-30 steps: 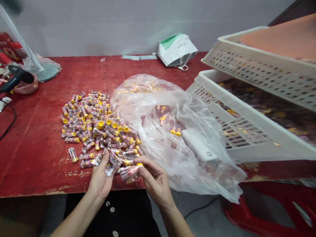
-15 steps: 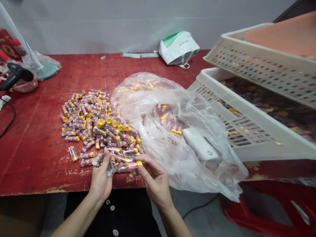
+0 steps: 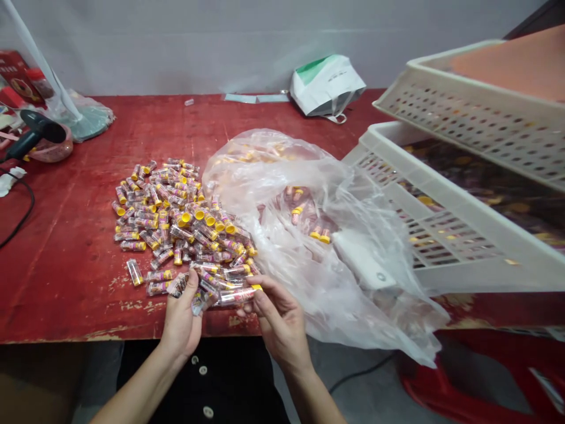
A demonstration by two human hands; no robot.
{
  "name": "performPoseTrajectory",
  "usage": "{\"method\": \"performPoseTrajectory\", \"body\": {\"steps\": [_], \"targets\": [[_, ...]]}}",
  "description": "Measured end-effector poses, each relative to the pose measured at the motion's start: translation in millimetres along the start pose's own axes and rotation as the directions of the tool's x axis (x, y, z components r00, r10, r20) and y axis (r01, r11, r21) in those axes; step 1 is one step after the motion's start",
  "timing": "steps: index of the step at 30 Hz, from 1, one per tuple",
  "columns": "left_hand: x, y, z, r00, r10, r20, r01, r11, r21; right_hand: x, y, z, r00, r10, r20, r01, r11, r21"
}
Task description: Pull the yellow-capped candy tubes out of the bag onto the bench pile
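Near the table's front edge, my right hand (image 3: pixel 282 315) pinches a small clear tube (image 3: pixel 237 296) by its yellow cap. My left hand (image 3: pixel 183 318) is closed on a crumpled printed wrapper (image 3: pixel 179 284), held under the thumb. Part of that wrapper hangs between my hands, touching or close to the tube's clear end; I cannot tell which. Just beyond my fingers lies a heap of similar yellow-capped tubes (image 3: pixel 165 221) with purple labels. One loose tube (image 3: pixel 135 272) rests apart, left of my left hand.
A clear plastic bag (image 3: pixel 304 282) with more tubes spreads right of the heap, a white box-like object (image 3: pixel 364 259) by it. Stacked white crates (image 3: pixel 445 206) stand at the right. A white-green bag (image 3: pixel 326 88), a black hair-dryer-like tool (image 3: pixel 42 129) and a red stool (image 3: pixel 424 388) are around.
The view has shifted slightly, so the table things appear a little further right. Both hands keep their holds, and the tube has turned slightly between them.
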State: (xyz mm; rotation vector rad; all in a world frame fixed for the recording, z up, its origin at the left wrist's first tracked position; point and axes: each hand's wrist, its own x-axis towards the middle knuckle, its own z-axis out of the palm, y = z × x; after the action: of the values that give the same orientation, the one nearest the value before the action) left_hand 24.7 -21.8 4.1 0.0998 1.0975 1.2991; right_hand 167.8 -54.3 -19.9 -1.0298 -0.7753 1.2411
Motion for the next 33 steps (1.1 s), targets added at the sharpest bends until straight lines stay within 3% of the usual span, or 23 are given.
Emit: {"method": "performPoseTrajectory", "body": {"steps": [5,10,15,19,26,33], "targets": [[1.3,0.8,-3.5,0.998,-0.048,-0.028,0.048,0.999,-0.023,-0.9,2.4,-4.4,0.999,-0.013,-0.032,0.013,1.0,-0.024],[4.4,0.1,-6.0,0.993,-0.112,-0.035,0.112,0.994,-0.01,-1.0,1.6,-4.2,0.995,0.039,-0.096,-0.033,0.997,0.064],[5.1,-2.5,-7.0,0.994,-0.084,-0.063,0.085,0.996,0.007,-5.2,1.3,-6.7,0.998,0.065,-0.011,-0.064,0.993,0.097],[5.1,-4.4,-8.4,0.996,-0.054,-0.073,0.055,0.998,0.006,-5.4,4.6,-8.6,1.0,0.009,0.021,-0.009,1.0,-0.005],[-1.4,-4.4,-7.4,0.998,-0.049,-0.051,0.051,0.998,0.044,-4.9,6.0,-5.1,0.996,-0.061,-0.069,0.05,0.988,-0.143],[-1.4,-6.7,-7.5,0.997,0.075,0.01,-0.076,0.992,0.104,-9.8,8.4,-4.6,0.977,-0.184,-0.111,0.155,0.962,-0.224]]}}
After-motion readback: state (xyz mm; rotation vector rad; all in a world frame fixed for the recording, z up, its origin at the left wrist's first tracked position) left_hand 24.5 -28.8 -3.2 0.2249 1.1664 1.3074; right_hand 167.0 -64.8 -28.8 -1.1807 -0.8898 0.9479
